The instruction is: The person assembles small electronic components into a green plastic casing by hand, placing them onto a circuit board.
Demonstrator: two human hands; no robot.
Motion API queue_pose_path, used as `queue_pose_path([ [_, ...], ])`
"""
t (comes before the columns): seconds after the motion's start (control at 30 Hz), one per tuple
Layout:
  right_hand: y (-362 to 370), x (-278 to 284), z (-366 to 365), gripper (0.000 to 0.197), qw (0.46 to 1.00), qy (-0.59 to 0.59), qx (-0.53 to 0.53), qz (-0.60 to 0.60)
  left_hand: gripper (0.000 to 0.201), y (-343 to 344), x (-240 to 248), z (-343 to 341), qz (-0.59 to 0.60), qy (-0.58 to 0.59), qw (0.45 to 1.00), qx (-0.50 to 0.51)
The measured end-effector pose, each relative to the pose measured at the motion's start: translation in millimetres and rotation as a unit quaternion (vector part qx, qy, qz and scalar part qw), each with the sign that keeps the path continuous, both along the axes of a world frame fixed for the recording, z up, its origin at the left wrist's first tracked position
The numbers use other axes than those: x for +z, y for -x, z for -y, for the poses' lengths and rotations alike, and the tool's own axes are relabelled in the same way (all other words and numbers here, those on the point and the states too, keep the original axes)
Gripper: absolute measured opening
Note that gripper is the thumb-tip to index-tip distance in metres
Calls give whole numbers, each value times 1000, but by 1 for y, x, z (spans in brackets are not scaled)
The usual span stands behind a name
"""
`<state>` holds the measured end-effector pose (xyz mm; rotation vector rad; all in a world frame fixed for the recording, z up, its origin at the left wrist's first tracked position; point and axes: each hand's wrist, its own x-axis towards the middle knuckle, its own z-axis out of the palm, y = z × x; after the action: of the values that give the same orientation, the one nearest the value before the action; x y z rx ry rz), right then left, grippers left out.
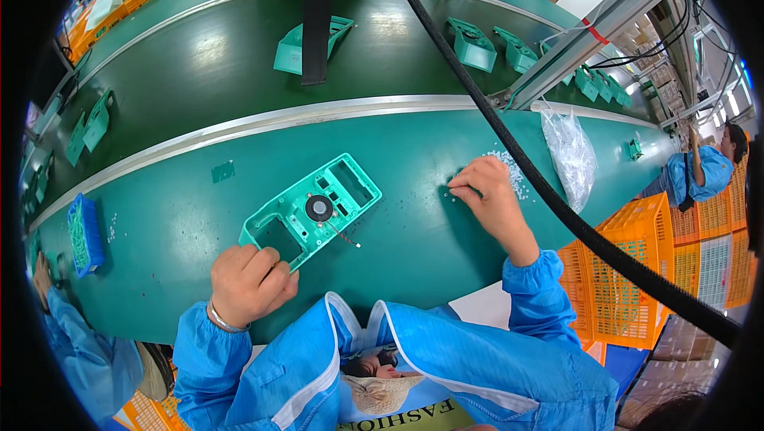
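Observation:
My left hand (251, 284) is closed round the near left end of a green plastic housing (362, 202), which lies tilted on the green worktable. A round black speaker (319, 208) sits inside the housing, and its thin red and black wires end in a small white plug (358, 245) beside it. To the right, my right hand (487, 192) hovers low over the table with thumb and forefinger pinched together. Whatever lies between those fingertips is too small to name. Just behind that hand spreads a pile of small whitish pieces (517, 176).
Beyond a metal rail, a dark green conveyor (215, 53) carries several similar housings (473, 47). A clear plastic bag (569, 156) lies right of the pile. A blue bin (85, 236) stands at left, near a co-worker's sleeve (87, 359). Orange crates (625, 272) and a black cable (509, 140) occupy the right.

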<state>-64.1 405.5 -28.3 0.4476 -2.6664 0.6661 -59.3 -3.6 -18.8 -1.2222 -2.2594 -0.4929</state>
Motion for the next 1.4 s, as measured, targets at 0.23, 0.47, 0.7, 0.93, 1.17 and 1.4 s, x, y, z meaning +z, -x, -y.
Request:
queue_pose_path([
  [0.23,1,8,4,11,999,-35,15,-1,21,2,-1,1,5,-6,1000,-13],
  [0.47,4,9,10,14,996,-78,35,-30,22,3,0,0,7,-6,1000,-12],
  [0.7,10,19,30,13,996,-69,57,-13,23,2,-5,3,9,-24,999,-20],
  [0.93,45,38,115,12,949,88,290,91,25,3,-7,6,-7,-10,1000,-8],
  [1.17,58,32,142,8,916,66,361,163,25,5,-7,7,-10,-19,1000,-16],
  [1.4,59,37,145,8,919,20,369,140,25,5,-9,8,-11,-27,999,-22],
])
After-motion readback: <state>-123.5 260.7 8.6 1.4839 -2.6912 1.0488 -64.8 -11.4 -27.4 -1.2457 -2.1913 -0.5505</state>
